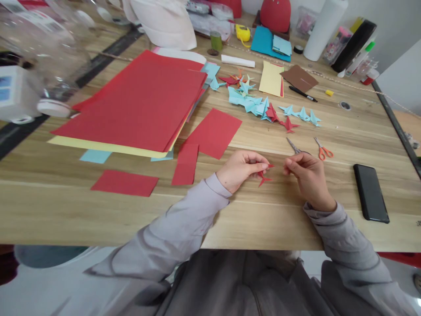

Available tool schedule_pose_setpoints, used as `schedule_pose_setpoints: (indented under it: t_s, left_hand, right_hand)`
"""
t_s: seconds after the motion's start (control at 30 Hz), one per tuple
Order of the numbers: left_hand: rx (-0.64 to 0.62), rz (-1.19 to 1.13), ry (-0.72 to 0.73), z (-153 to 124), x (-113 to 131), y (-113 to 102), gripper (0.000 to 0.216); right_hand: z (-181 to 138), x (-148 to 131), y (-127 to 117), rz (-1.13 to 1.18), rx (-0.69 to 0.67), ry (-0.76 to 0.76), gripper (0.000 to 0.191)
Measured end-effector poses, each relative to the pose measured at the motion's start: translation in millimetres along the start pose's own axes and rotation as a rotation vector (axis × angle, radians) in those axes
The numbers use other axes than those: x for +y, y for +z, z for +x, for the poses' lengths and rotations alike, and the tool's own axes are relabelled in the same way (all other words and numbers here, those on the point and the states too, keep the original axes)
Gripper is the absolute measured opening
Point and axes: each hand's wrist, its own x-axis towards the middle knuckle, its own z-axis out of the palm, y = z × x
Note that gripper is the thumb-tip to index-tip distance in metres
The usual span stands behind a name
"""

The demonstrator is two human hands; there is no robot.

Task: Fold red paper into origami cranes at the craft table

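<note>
A small folded red paper [262, 176] is pinched between the thumb and fingers of the left hand [244, 169], over the table's near half. The right hand [306, 174] is held just beside it, thumb and fingertips drawn together; whether anything is gripped there cannot be told. Just beyond, grey scissors [293, 146] and orange scissors [325, 152] are laid down, and a black phone [371, 193] is set toward the right edge. Toward the left edge, a stack of red sheets [138, 105] is spread; toward the far edge, blue paper birds [253, 104] are clustered. The table [210, 228] is surfaced in pale wood grain, crossed near its left by a dark strip [105, 57]. A pale wall [403, 79] is seen past the far right corner. A white label [41, 18] is carried by a clear bottle [49, 44], its print too blurred to be read.
</note>
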Motion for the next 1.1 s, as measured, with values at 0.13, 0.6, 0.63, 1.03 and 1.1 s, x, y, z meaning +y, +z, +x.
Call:
schedule_pose_setpoints:
  t_s: [0.13,0.6,0.63,1.03,1.1]
  left_hand:
    - [-0.022,-0.02,-0.005,-1,0,-1,0.004]
    - [-0.08,-0.005,-0.008,0,-2,0,0.01]
    - [-0.08,-0.004,-0.008,0,-2,-1,0.01]
    - [-0.074,0.101,0.077,1,-3,0,0.003]
    - [-0.072,0.145,0.098,1,-4,0,0.002]
  right_hand:
    - [6,5,-4,0.013,0.148,0.099,0.03]
    - [-6,-9,5,-0.079,-0.236,0.032,0.022]
    - [-6,-9,4,-0.086,-0.245,0.027,0.023]
    - [-4,-3,4,0.116,-0.279,0.215,0.021]
    - [-4,-2,5,0.164,-0.254,0.267,0.021]
